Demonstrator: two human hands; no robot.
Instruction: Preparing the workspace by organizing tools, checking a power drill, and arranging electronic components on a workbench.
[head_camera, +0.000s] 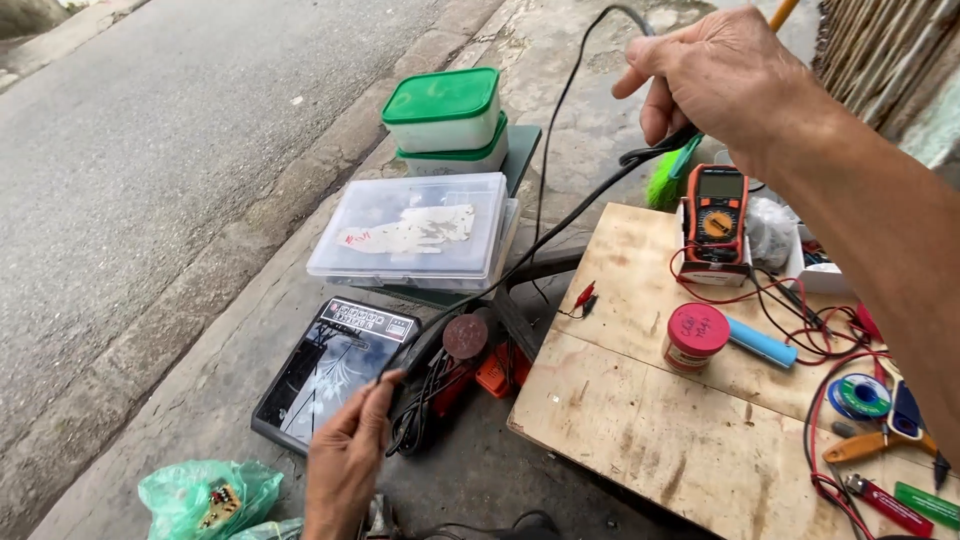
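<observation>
Your right hand (725, 75) grips the long black rubber power cable (545, 235) raised above the plywood board (640, 400), while your left hand (348, 455) pinches its lower end beside the flat black induction cooker (320, 375).

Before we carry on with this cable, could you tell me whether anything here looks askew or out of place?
The clear plastic box sits crooked on the stack below, one corner overhanging. On the plywood board, red and black leads lie tangled among the tools. The black cable stretches taut between the left hand and right hand.
</observation>
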